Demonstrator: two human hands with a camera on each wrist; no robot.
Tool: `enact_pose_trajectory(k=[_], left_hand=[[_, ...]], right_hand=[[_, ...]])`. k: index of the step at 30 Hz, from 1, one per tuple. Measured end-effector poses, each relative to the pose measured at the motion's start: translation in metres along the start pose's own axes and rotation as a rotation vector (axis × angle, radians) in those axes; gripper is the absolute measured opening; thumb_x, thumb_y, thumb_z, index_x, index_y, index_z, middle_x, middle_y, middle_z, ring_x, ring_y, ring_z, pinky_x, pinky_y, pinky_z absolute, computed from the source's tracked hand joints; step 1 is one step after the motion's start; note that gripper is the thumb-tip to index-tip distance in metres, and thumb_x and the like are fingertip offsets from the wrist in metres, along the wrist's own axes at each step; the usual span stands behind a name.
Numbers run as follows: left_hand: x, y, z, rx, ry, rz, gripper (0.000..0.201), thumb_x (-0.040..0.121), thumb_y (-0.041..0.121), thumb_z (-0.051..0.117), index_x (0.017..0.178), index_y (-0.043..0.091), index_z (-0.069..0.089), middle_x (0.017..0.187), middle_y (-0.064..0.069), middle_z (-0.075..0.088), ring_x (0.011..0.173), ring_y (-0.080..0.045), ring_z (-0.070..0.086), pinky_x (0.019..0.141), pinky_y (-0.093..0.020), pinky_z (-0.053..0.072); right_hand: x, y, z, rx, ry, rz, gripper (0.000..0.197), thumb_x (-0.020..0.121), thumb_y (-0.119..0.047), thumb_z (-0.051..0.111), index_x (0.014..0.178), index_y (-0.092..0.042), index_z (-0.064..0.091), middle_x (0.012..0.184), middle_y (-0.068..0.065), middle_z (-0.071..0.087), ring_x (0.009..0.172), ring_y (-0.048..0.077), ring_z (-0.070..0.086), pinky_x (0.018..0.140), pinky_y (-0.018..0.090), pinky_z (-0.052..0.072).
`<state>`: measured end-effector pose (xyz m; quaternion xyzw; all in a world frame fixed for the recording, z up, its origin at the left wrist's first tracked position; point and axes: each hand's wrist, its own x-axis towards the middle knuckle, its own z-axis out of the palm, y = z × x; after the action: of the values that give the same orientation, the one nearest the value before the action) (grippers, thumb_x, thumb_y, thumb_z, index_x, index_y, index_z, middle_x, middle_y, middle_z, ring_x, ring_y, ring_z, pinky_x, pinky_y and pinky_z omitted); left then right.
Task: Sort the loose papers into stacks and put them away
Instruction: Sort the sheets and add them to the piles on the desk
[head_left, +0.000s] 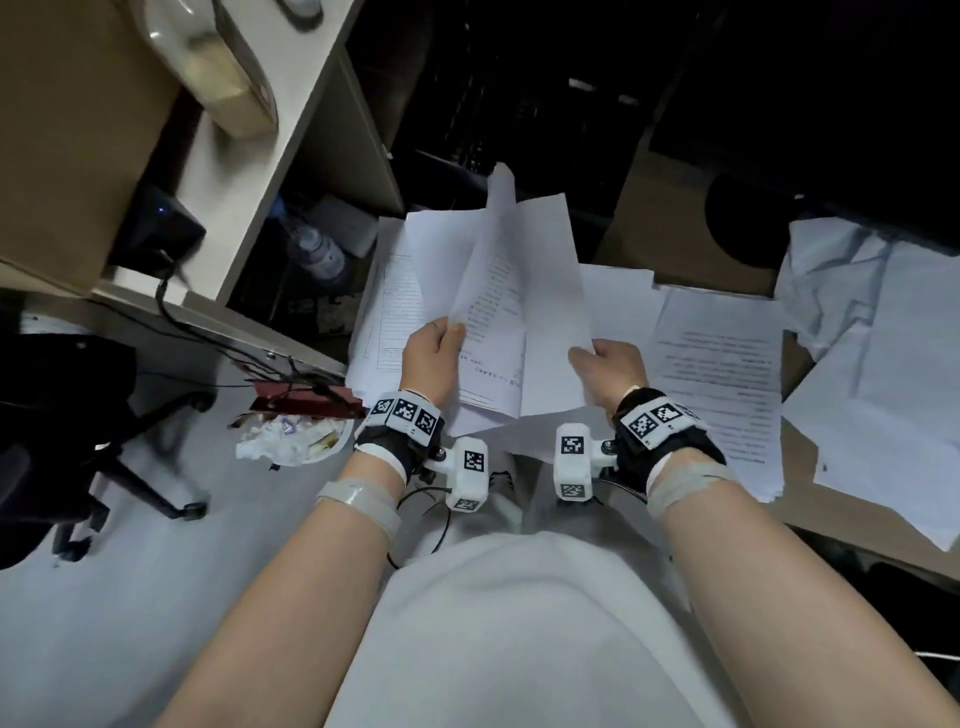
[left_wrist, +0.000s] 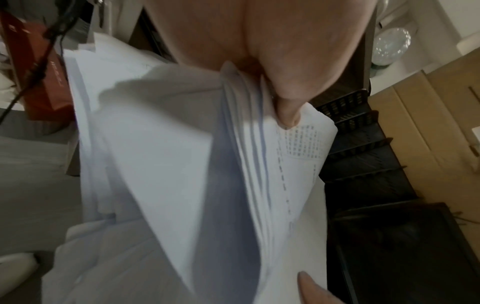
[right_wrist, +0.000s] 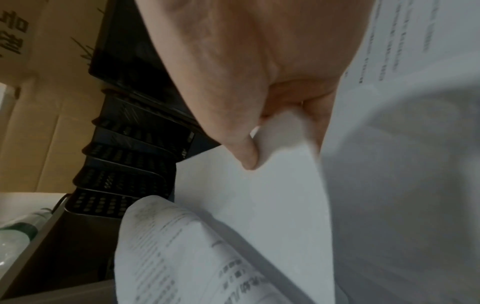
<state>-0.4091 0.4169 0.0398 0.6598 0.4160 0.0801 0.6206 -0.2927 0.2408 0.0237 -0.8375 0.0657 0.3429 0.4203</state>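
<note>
Between my two hands, held up over the lap, a bundle of papers (head_left: 410, 291) is fanned open. My left hand (head_left: 430, 358) pinches the thick part of the bundle, thumb on top as the left wrist view shows; my right hand (head_left: 610, 366) pinches the lower corner of a single blank sheet (head_left: 550, 312), peeling it off to the right.

Sorting looks to be midway, I'd say. One flat stack of printed pages (head_left: 719, 384) sits just right of my hands on the brown surface (head_left: 862, 525), and a looser, rumpled heap (head_left: 883, 332) lies further right, unsorted by the look of it. Nothing seems put away yet; the black mesh trays (right_wrist: 122, 164) behind the bundle look like the place for them, though I can't see inside.

Writing: printed lines and a form grid on the pages, too blurred to read. Bold characters on a cardboard box (right_wrist: 39, 92) beside the trays, cropped and unreadable.
</note>
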Motion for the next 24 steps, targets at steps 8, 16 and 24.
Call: enact_pose_trajectory(k=[8, 16, 24], left_hand=[[-0.004, -0.009, -0.033, 0.009, 0.147, -0.01, 0.029, 0.101, 0.017, 0.051, 0.073, 0.012, 0.051, 0.067, 0.0, 0.047, 0.062, -0.01, 0.04, 0.058, -0.024, 0.035], [-0.004, -0.015, -0.029, 0.008, 0.106, -0.059, 0.027, 0.102, 0.018, 0.052, 0.079, 0.007, 0.059, 0.072, -0.002, 0.058, 0.062, -0.007, 0.049, 0.058, -0.019, 0.043], [-0.002, -0.01, 0.002, -0.031, -0.091, -0.086, 0.037, 0.099, 0.036, 0.055, 0.086, 0.004, 0.068, 0.086, -0.01, 0.071, 0.082, -0.02, 0.064, 0.079, -0.04, 0.055]], right_hand=[[0.002, 0.008, 0.026, -0.025, 0.095, 0.088, 0.031, 0.086, -0.013, 0.048, 0.058, -0.015, 0.035, 0.057, 0.003, 0.036, 0.06, 0.024, 0.033, 0.055, 0.03, 0.026], [-0.005, 0.067, -0.007, -0.104, 0.252, 0.359, 0.043, 0.102, -0.012, 0.042, 0.144, -0.006, 0.047, 0.15, 0.013, 0.047, 0.133, 0.033, 0.048, 0.106, 0.033, 0.037], [-0.014, 0.042, 0.002, 0.08, 0.205, 0.086, 0.069, 0.086, -0.029, 0.067, 0.148, -0.019, 0.04, 0.148, 0.003, 0.048, 0.133, 0.023, 0.048, 0.109, 0.041, 0.04]])
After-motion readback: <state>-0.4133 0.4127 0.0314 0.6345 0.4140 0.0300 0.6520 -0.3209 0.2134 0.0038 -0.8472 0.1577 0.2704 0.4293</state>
